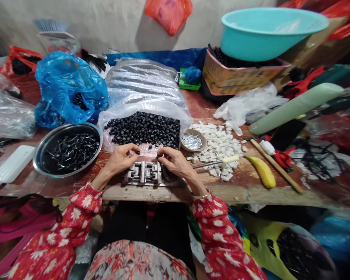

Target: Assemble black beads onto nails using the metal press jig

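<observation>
My left hand (123,158) pinches a small round black part (138,153) between thumb and fingertips. A similar black part (158,157) sits in the fingertips of my right hand (173,161). Both hands hover just above a metal jig (144,172) with two side-by-side slots, fixed near the table's front edge. Just beyond my fingers, a heap of black round parts (142,128) spills from the mouth of a clear plastic bag (146,85). To the right of the heap stands a small bowl of metal pins (192,141), with white plastic pieces (221,142) piled beside it.
A steel bowl (38,162) of black parts with pins stands at left, before a blue plastic bag (71,85). Toward the right lie a screwdriver (230,159), a banana (261,171) and a wooden-handled hammer (277,167). A turquoise basin (268,39) rests on a box behind.
</observation>
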`<action>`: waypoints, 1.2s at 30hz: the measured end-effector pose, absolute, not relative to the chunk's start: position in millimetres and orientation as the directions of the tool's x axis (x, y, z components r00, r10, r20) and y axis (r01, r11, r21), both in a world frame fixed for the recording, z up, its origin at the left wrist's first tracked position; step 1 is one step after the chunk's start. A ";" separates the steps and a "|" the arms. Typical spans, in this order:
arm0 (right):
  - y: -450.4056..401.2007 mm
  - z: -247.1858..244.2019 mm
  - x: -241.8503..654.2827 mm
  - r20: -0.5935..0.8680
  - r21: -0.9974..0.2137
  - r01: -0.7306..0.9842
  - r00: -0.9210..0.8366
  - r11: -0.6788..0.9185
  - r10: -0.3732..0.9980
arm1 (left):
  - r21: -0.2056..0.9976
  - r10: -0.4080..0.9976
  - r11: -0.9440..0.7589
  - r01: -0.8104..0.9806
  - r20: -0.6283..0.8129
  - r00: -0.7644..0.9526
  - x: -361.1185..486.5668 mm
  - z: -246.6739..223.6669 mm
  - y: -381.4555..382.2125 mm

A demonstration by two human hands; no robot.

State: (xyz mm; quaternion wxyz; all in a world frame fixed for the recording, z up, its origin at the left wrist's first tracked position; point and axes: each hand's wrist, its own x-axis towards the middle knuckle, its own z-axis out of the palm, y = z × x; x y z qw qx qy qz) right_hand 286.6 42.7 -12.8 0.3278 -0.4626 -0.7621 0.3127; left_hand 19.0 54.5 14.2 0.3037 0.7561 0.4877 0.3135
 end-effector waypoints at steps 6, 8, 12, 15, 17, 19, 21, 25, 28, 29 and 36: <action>14.5 8.6 277.3 0.326 -0.731 0.497 -0.348 0.468 0.879 | 0.753 0.903 -0.417 0.509 0.280 0.325 3.5 12.6 14.5; 8.0 9.5 273.2 0.330 -0.690 0.533 -0.370 0.490 0.868 | 0.712 0.874 -0.478 0.514 0.332 0.354 2.1 9.9 7.5; -2.2 1.8 262.9 0.323 -0.589 0.637 -0.378 0.497 0.867 | 0.662 0.871 -0.490 0.566 0.358 0.336 1.8 4.6 -1.7; -7.6 -3.5 255.3 0.328 -0.532 0.689 -0.369 0.493 0.870 | 0.649 0.885 -0.466 0.602 0.349 0.309 3.8 3.7 -5.6; -9.6 -5.2 251.4 0.326 -0.509 0.714 -0.357 0.481 0.875 | 0.639 0.895 -0.445 0.628 0.332 0.296 6.0 3.9 -6.3; -10.2 -6.2 248.5 0.328 -0.500 0.732 -0.333 0.462 0.884 | 0.623 0.904 -0.426 0.656 0.320 0.283 8.4 3.8 -5.3; -10.1 -7.3 246.3 0.333 -0.500 0.746 -0.304 0.441 0.892 | 0.609 0.909 -0.414 0.677 0.316 0.272 10.5 2.8 -3.5; -10.0 -9.2 244.3 0.331 -0.510 0.754 -0.273 0.414 0.903 | 0.626 0.923 -0.383 0.679 0.292 0.251 12.9 0.4 -0.5; -10.0 -10.3 245.0 0.332 -0.524 0.741 -0.275 0.419 0.902 | 0.659 0.931 -0.364 0.659 0.286 0.228 14.0 -0.6 -0.1; -9.4 -10.8 245.6 0.336 -0.528 0.740 -0.268 0.416 0.903 | 0.668 0.931 -0.362 0.650 0.290 0.221 14.4 -1.0 -0.1; 3.5 -13.3 248.6 0.275 -0.600 0.700 -0.276 0.388 0.921 | 0.723 0.923 -0.385 0.573 0.298 0.245 11.5 -6.6 2.4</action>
